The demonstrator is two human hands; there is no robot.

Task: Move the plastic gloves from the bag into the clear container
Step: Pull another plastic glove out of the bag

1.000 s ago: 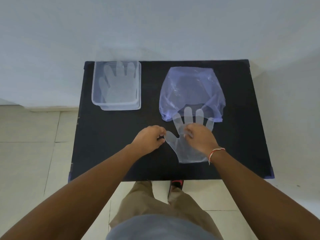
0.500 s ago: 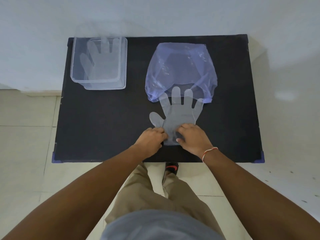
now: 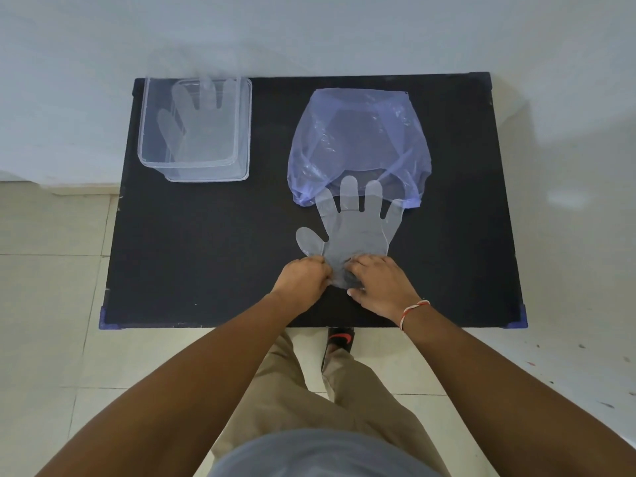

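A clear plastic glove (image 3: pixel 354 228) lies flat on the black table (image 3: pixel 206 253), its fingertips overlapping the mouth of a bluish translucent bag (image 3: pixel 358 142). My left hand (image 3: pixel 303 280) pinches the glove's cuff on the left side. My right hand (image 3: pixel 382 284) grips the cuff on the right, and the plastic bunches between the two hands. At the table's back left stands a clear container (image 3: pixel 244 132) with another plastic glove (image 3: pixel 196 125) lying inside it.
The table's near edge runs just below my wrists, with purple corner guards (image 3: pixel 105 318). A white wall rises behind the table. Tiled floor, my trousers and a shoe (image 3: pixel 340 339) show below the edge.
Both hands slid from the glove's palm and thumb down to its cuff and now gather it. The glove has stayed in front of the bag's mouth.
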